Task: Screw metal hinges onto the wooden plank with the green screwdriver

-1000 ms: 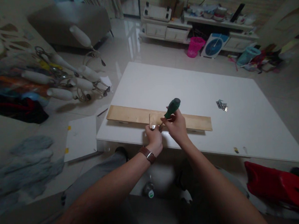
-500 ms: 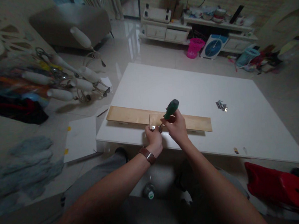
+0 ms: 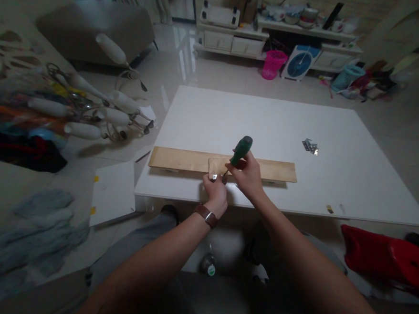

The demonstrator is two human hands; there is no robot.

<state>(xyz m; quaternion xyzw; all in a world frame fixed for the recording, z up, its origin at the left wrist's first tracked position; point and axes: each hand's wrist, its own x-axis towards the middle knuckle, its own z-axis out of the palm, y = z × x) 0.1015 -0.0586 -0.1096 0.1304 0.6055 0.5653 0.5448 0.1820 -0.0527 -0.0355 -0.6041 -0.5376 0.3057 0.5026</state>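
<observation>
A long light wooden board lies across the near part of a white panel. A shorter wooden piece sits on its middle. My right hand is closed around a screwdriver with a green handle, tilted with its shaft pointing down to the left. My left hand, below a brown watch strap, pinches a small metal bracket against the near edge of the short piece. The screwdriver's tip is beside the left fingers; whether it sits in a screw is too small to tell.
Several metal brackets lie on the panel at right, with small hardware near its front edge. A red plastic object stands at lower right. A chandelier and a white board lie on the floor at left.
Both hands stay at the bracket. The screwdriver handle has shifted very slightly, and the whole view has moved a little.
</observation>
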